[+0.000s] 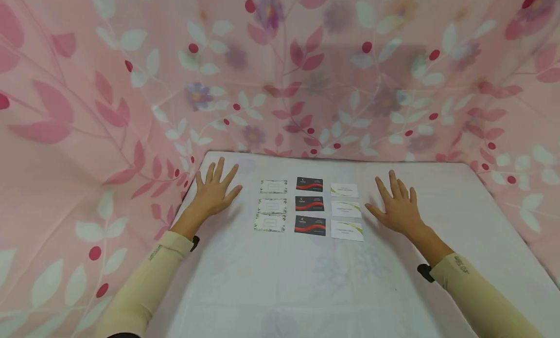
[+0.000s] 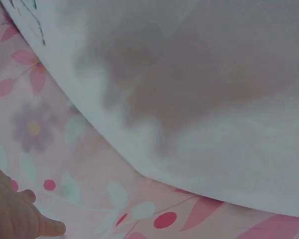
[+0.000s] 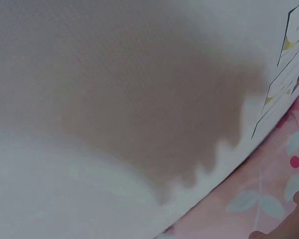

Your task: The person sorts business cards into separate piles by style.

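We record our left hand (image 1: 215, 191) lying flat on the white cloth-covered table (image 1: 280, 279), fingers straight and spread, holding nothing. It rests just left of the grid of nine small rectangular paper cards, which we take as the landmark. Our right hand (image 1: 398, 206) lies flat in the same manner just right of that grid, fingers extended and splayed, also gripping nothing.

The grid stands in three columns. The left column holds three white cards with green leafy borders (image 1: 273, 204). The middle column holds three black cards with a red wave (image 1: 309, 204). The right column holds three white cards with a green swoosh (image 1: 346, 209). The cards lie face up, apart from one another and from both hands.

Behind the grid and to both sides hangs a pink curtain printed with leaves and red dots (image 1: 87, 109). Beige sleeves (image 1: 148, 279) cover both forearms, nearer us than the grid.

The right wrist view shows the edges of the swoosh cards (image 3: 289, 69); the left wrist view shows only a fingertip (image 2: 45, 226), cloth and curtain.
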`<state>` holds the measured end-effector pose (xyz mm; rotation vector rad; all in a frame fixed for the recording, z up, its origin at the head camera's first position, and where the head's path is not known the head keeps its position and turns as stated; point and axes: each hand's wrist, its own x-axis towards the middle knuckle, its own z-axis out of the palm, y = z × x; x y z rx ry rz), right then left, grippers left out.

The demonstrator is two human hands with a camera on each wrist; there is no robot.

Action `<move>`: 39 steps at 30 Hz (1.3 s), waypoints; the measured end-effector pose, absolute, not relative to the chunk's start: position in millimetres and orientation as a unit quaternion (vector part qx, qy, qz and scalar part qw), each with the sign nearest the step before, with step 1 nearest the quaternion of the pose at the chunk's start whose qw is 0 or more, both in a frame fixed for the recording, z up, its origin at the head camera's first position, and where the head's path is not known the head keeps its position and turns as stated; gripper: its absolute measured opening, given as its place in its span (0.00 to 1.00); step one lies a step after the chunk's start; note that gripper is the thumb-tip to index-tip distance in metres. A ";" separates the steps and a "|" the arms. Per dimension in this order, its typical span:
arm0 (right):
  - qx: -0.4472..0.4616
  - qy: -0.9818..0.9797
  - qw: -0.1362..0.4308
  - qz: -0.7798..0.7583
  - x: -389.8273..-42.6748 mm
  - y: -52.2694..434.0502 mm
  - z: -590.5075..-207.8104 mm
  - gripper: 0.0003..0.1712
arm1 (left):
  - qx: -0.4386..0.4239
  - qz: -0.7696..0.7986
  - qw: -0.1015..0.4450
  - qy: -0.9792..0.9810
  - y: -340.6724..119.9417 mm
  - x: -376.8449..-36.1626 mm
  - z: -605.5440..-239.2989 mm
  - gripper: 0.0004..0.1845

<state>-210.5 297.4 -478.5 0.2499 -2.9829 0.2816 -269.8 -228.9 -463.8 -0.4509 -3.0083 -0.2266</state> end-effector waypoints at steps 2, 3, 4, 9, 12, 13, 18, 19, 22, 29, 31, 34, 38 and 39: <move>0.084 -0.990 0.065 0.091 -210.1 296.4 -480.3 0.50 | -0.153 -0.074 0.037 -0.985 -228.0 -270.7 -466.4 0.38; 0.086 -0.990 0.063 0.092 -210.0 295.7 -481.2 0.50 | -0.153 -0.072 0.032 -0.985 -227.8 -270.8 -468.0 0.38; 0.088 -0.990 0.061 0.092 -210.1 294.6 -482.0 0.49 | -0.152 -0.072 0.027 -0.985 -228.0 -270.9 -469.7 0.38; 0.096 -0.989 0.064 0.096 -214.9 289.1 -484.9 0.49 | -0.145 -0.081 0.029 -0.986 -228.6 -271.1 -474.4 0.38; 0.106 -0.987 0.071 0.096 -220.3 285.4 -485.5 0.48 | -0.148 -0.088 0.029 -0.985 -228.7 -273.7 -476.0 0.38; 0.113 -0.986 0.071 0.096 -222.2 283.8 -485.3 0.49 | -0.150 -0.090 0.027 -0.984 -228.7 -274.3 -476.3 0.38; 0.143 -0.984 0.059 0.084 -233.0 270.9 -483.7 0.52 | -0.170 -0.100 0.012 -0.980 -226.3 -279.6 -476.8 0.40; 0.147 -0.984 0.056 0.084 -235.3 267.4 -483.2 0.53 | -0.176 -0.100 0.013 -0.979 -225.3 -280.9 -476.6 0.40; 0.151 -0.983 0.054 0.084 -242.6 256.3 -483.4 0.55 | -0.188 -0.103 0.011 -0.977 -221.5 -285.5 -475.6 0.41; 0.166 -0.974 0.056 0.143 -259.0 229.0 -492.6 0.54 | -0.214 -0.125 -0.006 -0.969 -208.7 -296.2 -470.3 0.42; 0.176 -0.970 0.054 0.158 -262.3 219.7 -494.9 0.54 | -0.225 -0.129 -0.015 -0.966 -206.0 -299.3 -469.7 0.41; 0.187 -0.966 0.041 0.175 -266.2 205.5 -496.2 0.54 | -0.235 -0.130 -0.032 -0.963 -203.4 -303.2 -470.4 0.41; 0.193 -0.958 0.022 0.212 -273.9 186.1 -491.9 0.53 | -0.239 -0.139 -0.048 -0.960 -199.5 -311.2 -474.1 0.41; 0.191 -0.956 0.017 0.222 -276.5 181.4 -490.4 0.53 | -0.239 -0.145 -0.051 -0.959 -197.9 -313.8 -475.2 0.41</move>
